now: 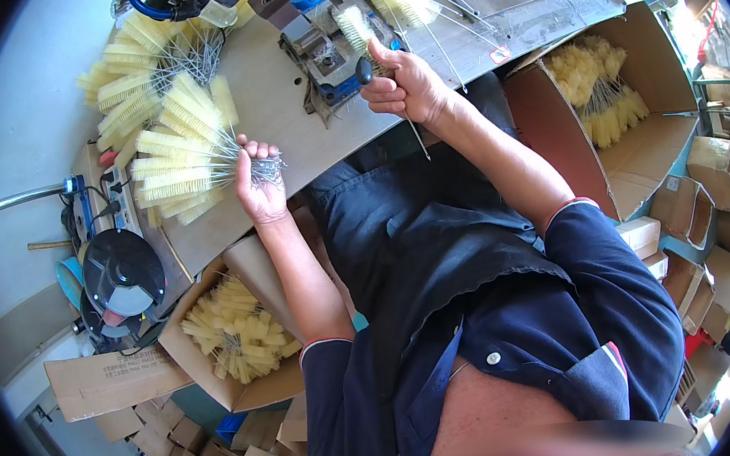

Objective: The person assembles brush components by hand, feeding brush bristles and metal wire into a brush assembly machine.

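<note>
Tabletop (286, 122): pale grey board running across the upper part of the view; its near edge faces the person, whose dark blue shirt and both forearms rise toward it.
Right box (565, 132): large open cardboard carton standing just off the tabletop's right end, with a loose heap of yellow wire-stemmed brushes (596, 90) lying inside.
Left box (217, 328): open cardboard carton below the tabletop's near left corner, also holding yellow brushes, stems mixed in several directions.
Brush pile (139, 74): fan of yellow bottle-type brushes spread over the tabletop's left end, some reaching past its far left corner.
Machine (323, 49): small metal fixture with blue parts, mounted at mid-tabletop toward the far edge; a brush head stands in it.
Brush bundle (185, 161): handful of yellow brushes near the tabletop's left near edge, bristle heads splayed leftward, twisted wire stems gathered rightward.
Left hand (258, 181): closed around the gathered stems of the brush bundle, fingers wrapped over the wires, above the near edge.
Right hand (405, 85): closed, thumb raised, gripping a dark lever knob (365, 70) just beside the machine; a thin wire stem (416, 132) hangs down from under the palm.
Power strip (115, 202): off the tabletop's left edge, beside a black round disc.
</note>
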Action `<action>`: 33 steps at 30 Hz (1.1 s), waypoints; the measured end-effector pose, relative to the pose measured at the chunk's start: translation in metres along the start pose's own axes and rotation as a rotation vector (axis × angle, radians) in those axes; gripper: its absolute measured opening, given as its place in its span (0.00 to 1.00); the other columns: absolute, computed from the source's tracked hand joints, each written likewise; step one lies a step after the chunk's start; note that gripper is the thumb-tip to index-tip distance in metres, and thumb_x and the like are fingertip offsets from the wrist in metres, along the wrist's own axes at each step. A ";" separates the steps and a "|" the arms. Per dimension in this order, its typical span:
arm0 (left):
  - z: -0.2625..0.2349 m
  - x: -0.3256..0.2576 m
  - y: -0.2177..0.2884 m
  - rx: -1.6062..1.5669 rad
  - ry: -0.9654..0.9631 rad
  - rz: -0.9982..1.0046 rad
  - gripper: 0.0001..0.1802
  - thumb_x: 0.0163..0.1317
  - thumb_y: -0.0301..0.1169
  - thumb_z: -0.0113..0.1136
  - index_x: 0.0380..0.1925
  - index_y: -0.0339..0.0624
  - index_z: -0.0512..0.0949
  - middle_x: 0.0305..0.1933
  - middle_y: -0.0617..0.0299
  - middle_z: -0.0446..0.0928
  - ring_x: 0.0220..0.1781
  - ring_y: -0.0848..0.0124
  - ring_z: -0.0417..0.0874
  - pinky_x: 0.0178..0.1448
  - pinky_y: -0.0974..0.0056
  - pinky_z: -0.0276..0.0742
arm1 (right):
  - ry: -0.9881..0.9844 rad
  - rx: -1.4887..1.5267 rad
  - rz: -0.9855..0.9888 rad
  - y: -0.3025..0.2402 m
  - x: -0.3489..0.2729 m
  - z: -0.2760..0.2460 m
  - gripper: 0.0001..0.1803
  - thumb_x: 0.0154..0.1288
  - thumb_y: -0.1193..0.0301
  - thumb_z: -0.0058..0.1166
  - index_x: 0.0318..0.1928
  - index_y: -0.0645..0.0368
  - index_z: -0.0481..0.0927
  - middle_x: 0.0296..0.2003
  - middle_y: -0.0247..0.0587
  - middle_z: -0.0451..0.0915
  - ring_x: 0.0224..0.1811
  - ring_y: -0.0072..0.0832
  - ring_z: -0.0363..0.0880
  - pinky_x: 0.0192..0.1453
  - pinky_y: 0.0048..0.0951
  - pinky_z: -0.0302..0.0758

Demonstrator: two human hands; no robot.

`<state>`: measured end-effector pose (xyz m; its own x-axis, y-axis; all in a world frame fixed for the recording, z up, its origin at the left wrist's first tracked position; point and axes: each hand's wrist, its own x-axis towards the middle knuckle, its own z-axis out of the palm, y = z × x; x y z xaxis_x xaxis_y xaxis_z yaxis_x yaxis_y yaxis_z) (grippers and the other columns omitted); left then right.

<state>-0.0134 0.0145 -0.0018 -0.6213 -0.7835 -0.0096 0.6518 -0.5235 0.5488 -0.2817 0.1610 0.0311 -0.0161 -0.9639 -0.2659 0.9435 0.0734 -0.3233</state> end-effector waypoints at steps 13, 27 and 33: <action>-0.002 0.000 0.000 -0.022 -0.006 -0.008 0.16 0.70 0.26 0.58 0.55 0.36 0.69 0.37 0.61 0.74 0.41 0.68 0.73 0.54 0.58 0.72 | 0.085 -0.047 -0.008 -0.012 0.001 0.008 0.18 0.77 0.50 0.46 0.35 0.48 0.64 0.15 0.26 0.57 0.13 0.16 0.50 0.13 0.18 0.50; -0.008 0.000 0.001 -0.085 -0.027 -0.014 0.17 0.70 0.26 0.58 0.56 0.35 0.70 0.40 0.60 0.73 0.42 0.68 0.72 0.55 0.59 0.71 | 0.316 -0.209 -0.063 -0.020 -0.001 0.034 0.15 0.79 0.58 0.45 0.36 0.52 0.65 0.18 0.29 0.64 0.15 0.16 0.54 0.17 0.21 0.52; -0.009 -0.004 0.002 -0.062 -0.025 -0.006 0.17 0.70 0.26 0.58 0.56 0.35 0.70 0.39 0.60 0.73 0.42 0.68 0.73 0.55 0.59 0.72 | 0.439 -0.524 -0.296 -0.007 -0.008 0.029 0.14 0.76 0.64 0.52 0.35 0.59 0.70 0.21 0.35 0.71 0.16 0.18 0.57 0.18 0.23 0.54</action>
<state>-0.0058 0.0135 -0.0081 -0.6358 -0.7718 0.0089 0.6728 -0.5486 0.4963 -0.2785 0.1610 0.0620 -0.4794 -0.7794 -0.4033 0.5993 0.0450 -0.7993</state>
